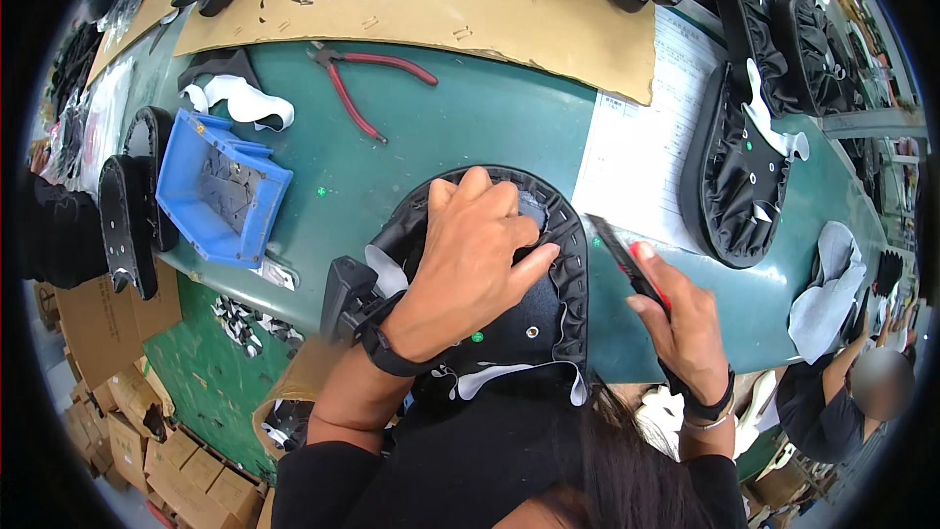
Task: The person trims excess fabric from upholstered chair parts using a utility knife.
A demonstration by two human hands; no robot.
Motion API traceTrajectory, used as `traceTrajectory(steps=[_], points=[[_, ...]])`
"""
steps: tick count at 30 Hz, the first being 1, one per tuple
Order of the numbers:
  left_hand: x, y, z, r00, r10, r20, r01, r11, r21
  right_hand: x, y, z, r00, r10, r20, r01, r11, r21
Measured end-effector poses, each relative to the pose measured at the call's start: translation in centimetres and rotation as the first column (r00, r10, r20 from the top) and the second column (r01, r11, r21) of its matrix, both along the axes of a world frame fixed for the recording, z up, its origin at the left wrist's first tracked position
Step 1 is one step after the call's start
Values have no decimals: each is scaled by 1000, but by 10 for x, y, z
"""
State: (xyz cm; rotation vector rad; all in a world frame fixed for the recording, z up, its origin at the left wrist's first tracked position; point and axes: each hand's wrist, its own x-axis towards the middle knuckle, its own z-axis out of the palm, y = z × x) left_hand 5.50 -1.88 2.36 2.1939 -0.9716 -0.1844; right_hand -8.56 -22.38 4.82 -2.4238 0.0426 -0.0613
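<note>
Black panel (pixel 504 328): on surface (pixel 470 127)
Left hand (pixel 470 260): clasping panel, apparently steadying it
Right hand (pixel 691 326): grasping cutter (pixel 628 262), blade clear

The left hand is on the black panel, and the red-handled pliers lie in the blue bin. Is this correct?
Not quite: the head view shows the pliers on the green table, outside the bin. The left hand is on the black panel.

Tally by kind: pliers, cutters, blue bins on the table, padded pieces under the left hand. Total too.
Pliers: 1
Cutter, in the right hand: 1
Blue bin: 1
Black padded piece, under the left hand: 1
Total: 4
</note>
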Motion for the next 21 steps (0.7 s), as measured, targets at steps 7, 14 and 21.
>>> traceTrajectory(steps=[7, 14, 21], points=[[12, 6, 0, 968, 38, -250, -83, 981, -175, 14, 16, 3, 946, 129, -296, -198, 956, -217], [37, 18, -7, 726, -500, -472, -472, 137, -871, -63, 45, 1, 974, -78, -214, 71, 997, -41], [-20, 9, 25, 992, -126, -12, 125, 956, 267, -29, 28, 21, 938, -15, -347, -51, 983, -179]])
